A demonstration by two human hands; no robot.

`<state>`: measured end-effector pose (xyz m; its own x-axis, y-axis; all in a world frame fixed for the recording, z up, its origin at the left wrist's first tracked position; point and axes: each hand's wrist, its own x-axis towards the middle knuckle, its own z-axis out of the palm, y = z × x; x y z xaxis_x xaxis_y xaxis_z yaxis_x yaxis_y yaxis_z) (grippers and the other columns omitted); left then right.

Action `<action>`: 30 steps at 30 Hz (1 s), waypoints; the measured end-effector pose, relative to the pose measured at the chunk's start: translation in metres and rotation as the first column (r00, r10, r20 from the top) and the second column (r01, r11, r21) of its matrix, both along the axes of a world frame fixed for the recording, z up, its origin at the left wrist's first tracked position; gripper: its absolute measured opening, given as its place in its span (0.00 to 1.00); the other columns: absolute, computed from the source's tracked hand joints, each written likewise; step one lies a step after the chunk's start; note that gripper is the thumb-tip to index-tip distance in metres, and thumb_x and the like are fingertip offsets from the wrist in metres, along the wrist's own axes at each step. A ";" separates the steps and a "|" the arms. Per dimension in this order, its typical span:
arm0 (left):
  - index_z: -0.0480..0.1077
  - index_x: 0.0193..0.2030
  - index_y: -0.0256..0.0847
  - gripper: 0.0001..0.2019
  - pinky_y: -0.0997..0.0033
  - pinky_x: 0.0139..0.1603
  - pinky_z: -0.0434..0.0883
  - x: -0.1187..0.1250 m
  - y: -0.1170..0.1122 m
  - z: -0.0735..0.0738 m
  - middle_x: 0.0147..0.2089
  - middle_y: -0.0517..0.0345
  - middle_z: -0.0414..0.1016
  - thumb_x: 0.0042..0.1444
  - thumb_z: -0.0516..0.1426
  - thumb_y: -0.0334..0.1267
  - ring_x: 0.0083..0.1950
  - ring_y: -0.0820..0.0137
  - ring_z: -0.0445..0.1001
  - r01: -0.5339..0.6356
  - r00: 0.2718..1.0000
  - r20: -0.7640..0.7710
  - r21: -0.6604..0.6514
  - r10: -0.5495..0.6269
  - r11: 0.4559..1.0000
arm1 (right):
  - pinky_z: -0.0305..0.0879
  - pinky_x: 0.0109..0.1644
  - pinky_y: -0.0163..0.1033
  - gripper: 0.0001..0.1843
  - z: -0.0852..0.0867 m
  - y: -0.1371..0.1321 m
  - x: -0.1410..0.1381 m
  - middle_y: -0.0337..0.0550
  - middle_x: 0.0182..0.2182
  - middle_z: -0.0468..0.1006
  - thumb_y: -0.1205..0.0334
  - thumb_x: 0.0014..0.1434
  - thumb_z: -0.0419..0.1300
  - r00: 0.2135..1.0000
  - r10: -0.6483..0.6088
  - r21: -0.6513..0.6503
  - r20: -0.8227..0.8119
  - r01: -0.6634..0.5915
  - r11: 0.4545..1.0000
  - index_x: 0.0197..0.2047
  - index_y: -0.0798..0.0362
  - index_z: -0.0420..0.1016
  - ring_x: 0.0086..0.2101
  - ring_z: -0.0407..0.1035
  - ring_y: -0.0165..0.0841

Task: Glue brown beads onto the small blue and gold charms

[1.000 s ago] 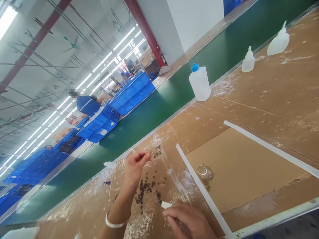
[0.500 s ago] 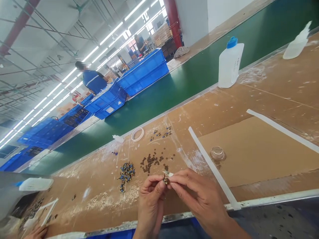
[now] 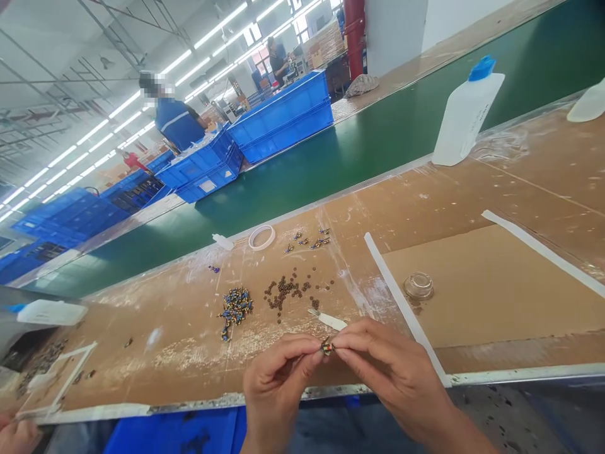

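Note:
My left hand and my right hand meet near the front edge of the brown table, fingertips pinched together on one tiny coloured part. Just beyond my fingers lies a small white tool. Farther out sit a scatter of small brown rings, a heap of blue and gold parts to the left, and a few more such parts near the belt.
A green conveyor belt runs past the table. On the table stand a white bottle with blue cap, a tape ring, a small clear dish and white strips. Blue crates and a person in blue are beyond; another hand shows bottom left.
My left hand came back from the far parts to the front edge and met my right hand on the tiny part. The white tool has left my right hand and lies on the table.

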<state>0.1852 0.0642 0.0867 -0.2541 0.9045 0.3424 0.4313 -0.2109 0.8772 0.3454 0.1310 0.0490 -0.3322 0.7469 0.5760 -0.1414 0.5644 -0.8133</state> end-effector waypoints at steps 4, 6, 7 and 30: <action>0.80 0.39 0.44 0.14 0.80 0.39 0.78 0.006 -0.005 0.017 0.35 0.60 0.83 0.51 0.62 0.21 0.35 0.72 0.81 0.071 0.955 -0.292 0.062 -0.050 0.996 | 0.71 0.39 0.28 0.11 -0.006 0.001 0.005 0.39 0.33 0.80 0.73 0.61 0.60 0.996 0.082 -0.049 -0.034 -0.083 0.995 0.43 0.48 0.79 0.34 0.75 0.27; 0.80 0.41 0.43 0.14 0.79 0.38 0.79 0.009 -0.007 0.022 0.35 0.59 0.83 0.51 0.62 0.21 0.35 0.71 0.82 0.090 0.931 -0.359 0.062 -0.062 0.994 | 0.72 0.38 0.29 0.11 -0.008 0.001 0.007 0.39 0.33 0.80 0.72 0.61 0.60 0.992 0.109 -0.063 -0.061 -0.113 0.992 0.42 0.48 0.79 0.34 0.75 0.27; 0.80 0.42 0.44 0.15 0.78 0.38 0.79 0.012 -0.008 0.024 0.36 0.58 0.84 0.51 0.62 0.21 0.35 0.70 0.82 0.090 0.925 -0.375 0.060 -0.061 0.994 | 0.73 0.38 0.30 0.10 -0.009 0.001 0.007 0.39 0.32 0.80 0.72 0.61 0.60 0.990 0.117 -0.070 -0.073 -0.122 0.990 0.41 0.48 0.79 0.34 0.75 0.28; 0.79 0.49 0.46 0.23 0.68 0.51 0.78 0.016 -0.023 0.022 0.41 0.53 0.84 0.48 0.62 0.19 0.43 0.61 0.83 0.103 0.904 -0.426 0.126 -0.040 0.987 | 0.74 0.37 0.34 0.06 -0.009 -0.003 0.009 0.41 0.31 0.80 0.64 0.64 0.60 0.983 0.147 -0.179 -0.106 -0.165 0.970 0.38 0.49 0.80 0.33 0.75 0.30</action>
